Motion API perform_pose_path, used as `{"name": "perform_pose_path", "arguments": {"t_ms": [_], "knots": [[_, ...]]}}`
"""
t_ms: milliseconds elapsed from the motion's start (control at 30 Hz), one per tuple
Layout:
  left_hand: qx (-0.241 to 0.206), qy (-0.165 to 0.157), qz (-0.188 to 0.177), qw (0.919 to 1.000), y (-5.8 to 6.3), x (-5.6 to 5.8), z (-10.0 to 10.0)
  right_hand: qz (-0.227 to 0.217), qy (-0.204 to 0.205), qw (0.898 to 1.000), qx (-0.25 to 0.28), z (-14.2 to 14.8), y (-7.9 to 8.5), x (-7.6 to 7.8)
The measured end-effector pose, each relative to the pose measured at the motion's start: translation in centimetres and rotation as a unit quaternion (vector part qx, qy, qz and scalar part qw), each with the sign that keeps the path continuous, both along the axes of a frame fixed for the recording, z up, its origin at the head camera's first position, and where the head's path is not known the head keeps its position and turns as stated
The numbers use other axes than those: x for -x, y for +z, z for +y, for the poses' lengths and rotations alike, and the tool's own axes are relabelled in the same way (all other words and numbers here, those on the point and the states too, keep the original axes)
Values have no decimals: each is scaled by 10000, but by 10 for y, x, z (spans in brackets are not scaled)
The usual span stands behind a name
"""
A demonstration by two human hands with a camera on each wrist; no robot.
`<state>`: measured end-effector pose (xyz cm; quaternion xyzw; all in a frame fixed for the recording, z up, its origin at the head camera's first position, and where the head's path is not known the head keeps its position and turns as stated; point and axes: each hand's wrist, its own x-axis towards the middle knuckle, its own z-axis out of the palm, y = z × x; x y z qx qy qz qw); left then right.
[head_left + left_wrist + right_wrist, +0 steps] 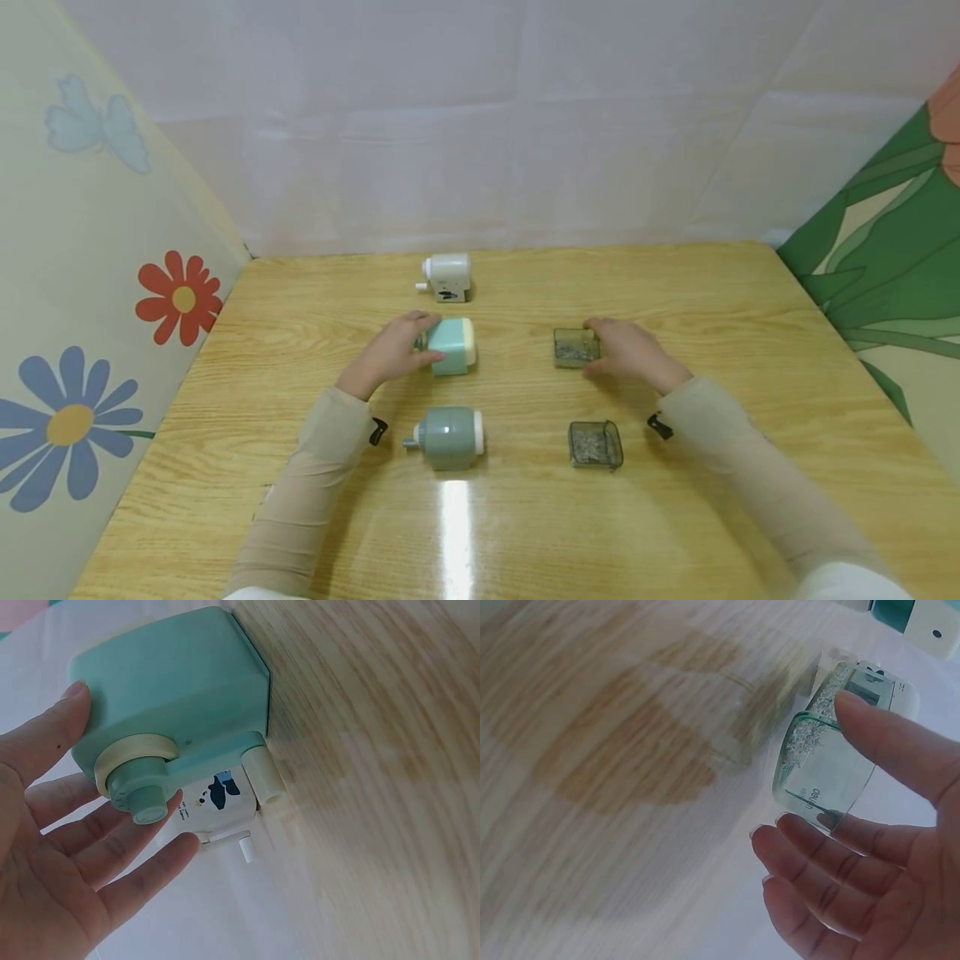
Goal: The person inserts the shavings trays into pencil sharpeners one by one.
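On the table, my left hand [390,352] is at the crank end of a mint-green pencil sharpener [450,346], thumb on the near side and fingers toward the far side. Its thumb [56,731] touches the mint casing in the left wrist view; the index fingertip is hidden behind the knob [142,791]. My right hand [633,352] holds a clear shavings drawer [573,348] between thumb and index finger. Small greyish bits [810,724] lie inside that drawer. Nearer to me are a darker green pencil sharpener [450,437] and a second clear drawer [595,444] with similar bits.
A cream pencil sharpener [450,277] with a dark printed picture stands behind the mint one. The wooden table [517,533] meets a white cloth backdrop [480,150]. Flower-painted panels [90,275] rise at both sides.
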<state>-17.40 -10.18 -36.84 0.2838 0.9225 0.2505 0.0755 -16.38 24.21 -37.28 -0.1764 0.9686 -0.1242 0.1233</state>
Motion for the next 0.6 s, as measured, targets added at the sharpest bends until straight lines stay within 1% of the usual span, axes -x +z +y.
{"name": "perform_pose_path", "arguments": {"t_ms": [333,600], "knots": [[16,37,-56,10000,0,0,0,51,95,9999,-19,-2,3,-1],[23,-46,48,10000,0,2,0,85,193,9997,-119,-6,5,-2]]}}
